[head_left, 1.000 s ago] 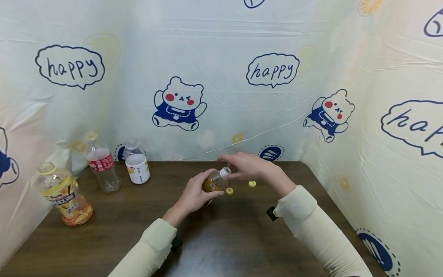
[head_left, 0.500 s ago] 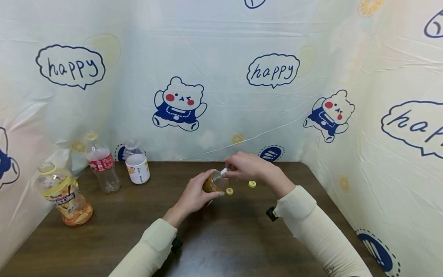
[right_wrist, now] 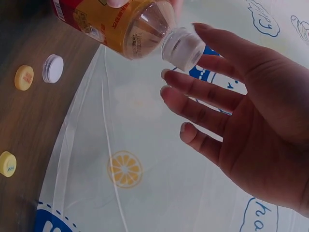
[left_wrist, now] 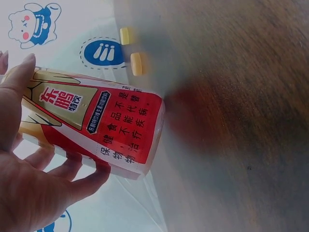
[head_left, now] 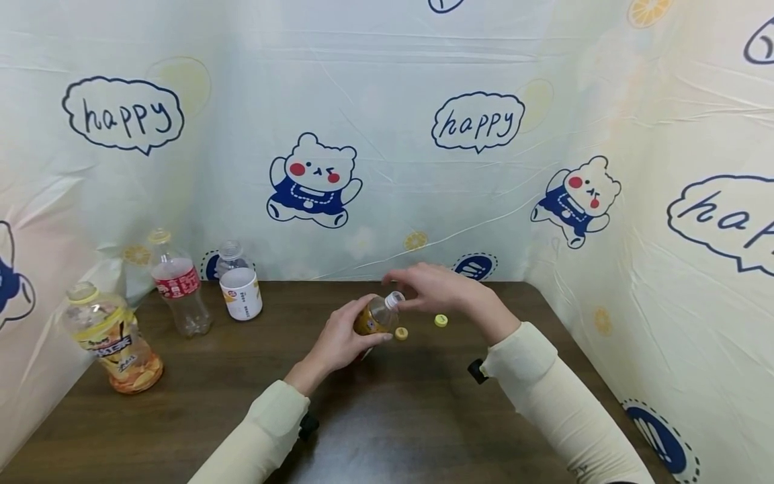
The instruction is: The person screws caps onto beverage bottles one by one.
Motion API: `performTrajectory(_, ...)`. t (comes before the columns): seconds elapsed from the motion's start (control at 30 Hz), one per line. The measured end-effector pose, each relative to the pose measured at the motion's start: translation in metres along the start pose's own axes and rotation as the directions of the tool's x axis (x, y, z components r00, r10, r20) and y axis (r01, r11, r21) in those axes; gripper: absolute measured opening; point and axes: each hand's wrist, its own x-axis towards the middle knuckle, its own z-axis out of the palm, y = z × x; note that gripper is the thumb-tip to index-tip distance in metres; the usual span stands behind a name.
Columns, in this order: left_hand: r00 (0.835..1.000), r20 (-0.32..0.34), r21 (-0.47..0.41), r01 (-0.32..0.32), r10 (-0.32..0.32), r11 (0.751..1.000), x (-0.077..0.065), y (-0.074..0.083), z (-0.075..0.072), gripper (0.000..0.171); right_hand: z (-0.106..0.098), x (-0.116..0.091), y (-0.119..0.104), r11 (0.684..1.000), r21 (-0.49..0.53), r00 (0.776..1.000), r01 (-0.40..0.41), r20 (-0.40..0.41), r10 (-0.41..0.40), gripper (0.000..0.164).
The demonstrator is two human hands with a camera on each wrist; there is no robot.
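My left hand (head_left: 341,337) grips a drink bottle with a red and gold label (left_wrist: 96,116), its fingers and thumb wrapped round the body. The bottle is tilted, its neck leaning right, and its shoulder (right_wrist: 145,31) is see-through. A white cap (right_wrist: 183,49) sits on the neck. Around that cap hovers my right hand (head_left: 432,289), fingers spread and loosely bent. In the right wrist view the thumb tip lies right at the cap's edge, while the other fingertips stand apart from it.
Loose caps lie on the dark wooden table (head_left: 387,417): an orange one (head_left: 401,333), a yellow one (head_left: 441,320) and a white one (right_wrist: 53,68). At left stand an orange-labelled bottle (head_left: 117,346), a red-labelled bottle (head_left: 177,286) and a white-labelled bottle (head_left: 240,296). Printed sheeting (head_left: 387,81) surrounds the table.
Half a second ago my right fingers pinched the white cap; now they have let go and spread open, much as a second ago. The left hand and bottle stay put.
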Motion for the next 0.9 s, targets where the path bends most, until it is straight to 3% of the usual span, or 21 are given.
performTrajectory(0.37, 1.000, 0.001, 0.008, -0.004, 0.004, 1.000, 0.0012, 0.0003, -0.0003, 0.068, 0.0034, 0.0032, -0.0002, 0.998, 0.033, 0.999, 0.045, -0.022, -0.044, 0.017)
performTrajectory(0.9, 1.000, 0.000, 0.013, -0.009, 0.009, 1.000, -0.0004, 0.0015, 0.0016, 0.068, 0.0015, -0.0010, -0.0028, 0.998, -0.025, 0.998, -0.050, -0.041, 0.049, 0.024)
